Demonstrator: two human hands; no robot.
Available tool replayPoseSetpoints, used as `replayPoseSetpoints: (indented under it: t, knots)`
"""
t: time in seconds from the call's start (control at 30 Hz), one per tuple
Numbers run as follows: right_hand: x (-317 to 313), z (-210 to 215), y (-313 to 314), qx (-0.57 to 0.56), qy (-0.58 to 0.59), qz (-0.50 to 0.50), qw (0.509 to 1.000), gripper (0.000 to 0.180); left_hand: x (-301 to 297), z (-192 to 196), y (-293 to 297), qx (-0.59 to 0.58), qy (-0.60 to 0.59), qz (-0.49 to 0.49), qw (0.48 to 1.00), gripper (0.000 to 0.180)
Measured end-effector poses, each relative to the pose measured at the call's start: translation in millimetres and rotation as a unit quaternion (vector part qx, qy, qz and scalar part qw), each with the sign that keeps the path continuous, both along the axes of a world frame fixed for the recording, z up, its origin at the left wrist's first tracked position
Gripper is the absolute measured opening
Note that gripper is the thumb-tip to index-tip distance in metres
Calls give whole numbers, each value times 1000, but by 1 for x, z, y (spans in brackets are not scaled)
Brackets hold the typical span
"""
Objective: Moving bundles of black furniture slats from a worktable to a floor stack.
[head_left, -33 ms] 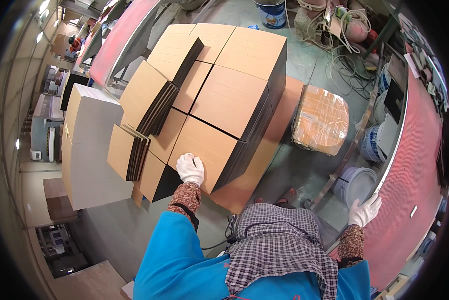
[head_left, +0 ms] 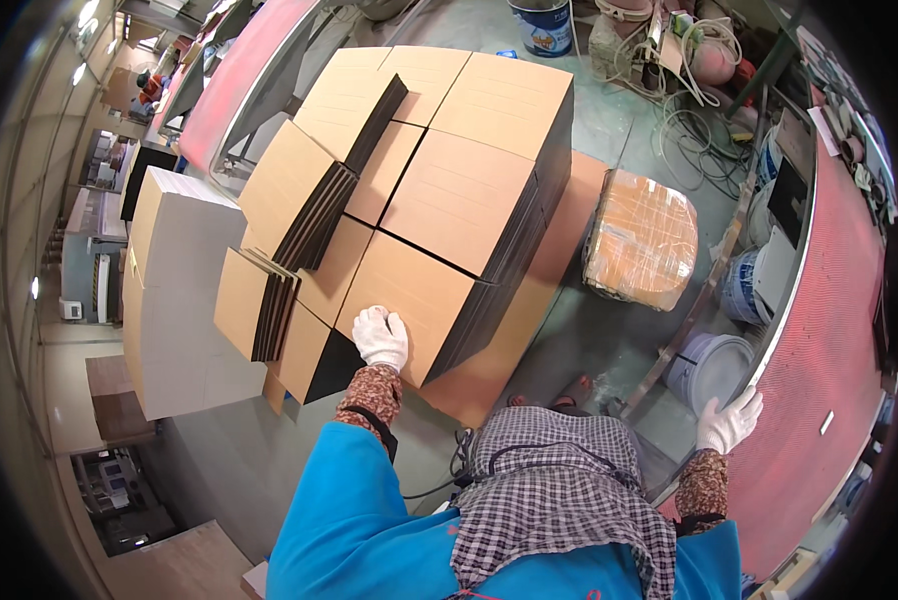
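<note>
My left hand (head_left: pixel 381 336), in a white glove, rests on top of the nearest stack of flat brown cardboard sheets (head_left: pixel 429 290), close to its near-left corner. It presses on the top sheet and does not lift it. My right hand (head_left: pixel 729 420), also gloved, is held out to the right with its fingers spread. It holds nothing and hovers beside the edge of a red curved surface (head_left: pixel 829 330). Several more cardboard stacks (head_left: pixel 469 190) lie packed together beyond the near one, some with fanned dark edges (head_left: pixel 314 215).
A tall pale grey stack (head_left: pixel 174 290) stands at the left. A plastic-wrapped brown bundle (head_left: pixel 641 240) sits on the green floor to the right, with white buckets (head_left: pixel 714 365) nearby. At the back are a blue bucket (head_left: pixel 546 25) and coiled cables (head_left: pixel 689 110).
</note>
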State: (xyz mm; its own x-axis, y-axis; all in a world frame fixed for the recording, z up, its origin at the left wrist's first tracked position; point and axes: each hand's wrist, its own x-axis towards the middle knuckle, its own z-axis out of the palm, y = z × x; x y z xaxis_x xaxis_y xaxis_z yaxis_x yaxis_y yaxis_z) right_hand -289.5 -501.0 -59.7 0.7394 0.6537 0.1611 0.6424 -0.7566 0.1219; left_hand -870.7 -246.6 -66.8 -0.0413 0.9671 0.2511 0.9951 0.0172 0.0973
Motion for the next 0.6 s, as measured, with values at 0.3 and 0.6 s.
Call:
replayPoseSetpoints:
  t: [0.3,0.6]
  knots:
    - [1,-2,-2,-14,10,-14,1000,89,0,1,-1,-1,4,-2,1000,16]
    - [0,-2,-2,5,-12,6,1000,87,-3,-3,-1,0,4,2,1000,16]
